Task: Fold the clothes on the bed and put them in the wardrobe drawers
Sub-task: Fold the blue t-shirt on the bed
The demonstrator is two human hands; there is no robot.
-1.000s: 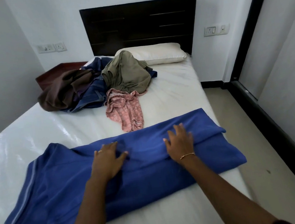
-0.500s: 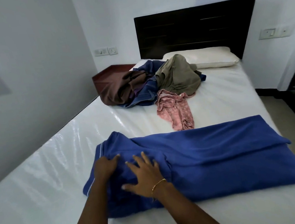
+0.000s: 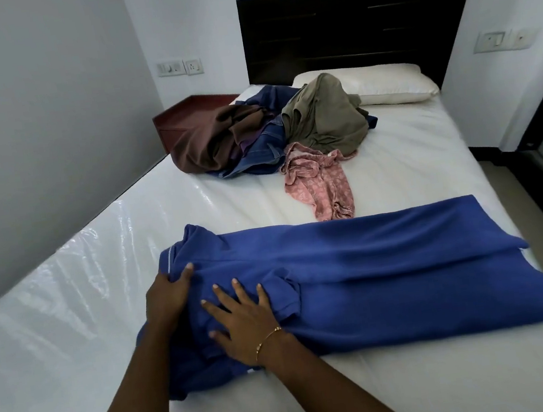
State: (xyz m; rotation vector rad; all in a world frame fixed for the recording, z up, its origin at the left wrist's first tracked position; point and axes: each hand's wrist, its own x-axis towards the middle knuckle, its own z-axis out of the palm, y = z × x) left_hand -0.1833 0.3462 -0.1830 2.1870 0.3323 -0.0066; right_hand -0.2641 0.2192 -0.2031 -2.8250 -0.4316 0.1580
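— Shirt first: where does it lie from your hands?

— My blue shirt (image 3: 357, 274) lies flat on the near part of the bed (image 3: 395, 163), its long axis running left to right across me. Both my hands are at its left end, where the collar and sleeve are. The tail stretches away to the right, almost to the bed's right edge.

— And what are the hands doing?

— My left hand (image 3: 166, 295) is at the collar edge, fingers curled round the cloth there, thumb on top. My right hand (image 3: 243, 322) lies just beside it, fingers spread and pressed flat on the sleeve area, holding nothing.

— So which way does the fold go?

— I judge it goes along the long axis: either this collar end is carried rightward over the body, or the far-right tail is brought back to me. My right hand is the nearer one to the tail, though it is well apart from it.

— Anything else waiting?

— Pile of clothes (image 3: 271, 130) at the far end, near the pillow (image 3: 385, 85), with a pink garment (image 3: 325, 182) lying between that pile and my shirt. I see no wardrobe from here.
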